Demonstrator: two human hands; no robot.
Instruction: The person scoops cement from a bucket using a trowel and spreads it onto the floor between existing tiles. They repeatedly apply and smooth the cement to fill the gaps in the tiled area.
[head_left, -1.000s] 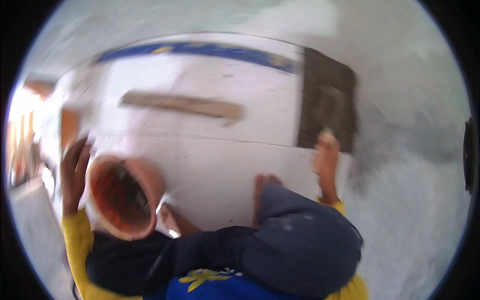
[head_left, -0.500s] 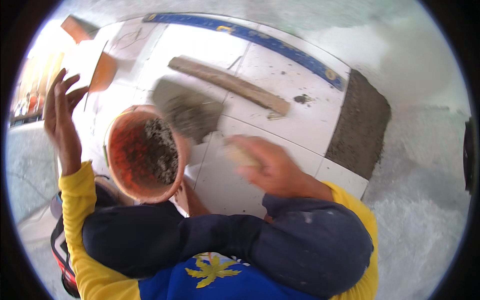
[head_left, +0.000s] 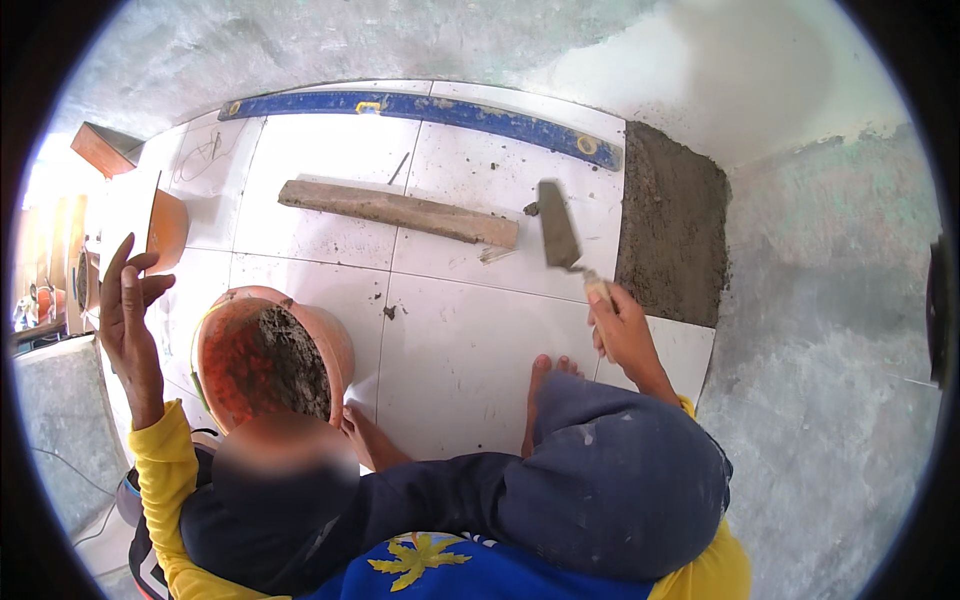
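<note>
My right hand (head_left: 625,335) grips the wooden handle of a pointed trowel (head_left: 557,228), whose flat grey blade hangs above the white tiles. Just right of the blade lies a patch of wet mortar (head_left: 672,225), filling the strip beside the tiled edge. My left hand (head_left: 132,335) is raised on the left with its fingers apart and nothing in it. Between my left arm and my foot, an orange bucket (head_left: 335,340) tilts toward me, with grey mortar (head_left: 290,350) coating its inside.
A long blue spirit level (head_left: 450,107) lies along the far wall. Nearer, a mortar-stained wooden batten (head_left: 400,215) rests across the tiles (head_left: 460,320). Crumbs of mortar dot the floor. Orange boxlike pieces (head_left: 168,230) stand at the far left; grey walls close in the right side.
The trowel has swung from beside the bucket over to the right, near the mortar patch. My right hand moved right with it. My left hand stays raised; the view has shifted.
</note>
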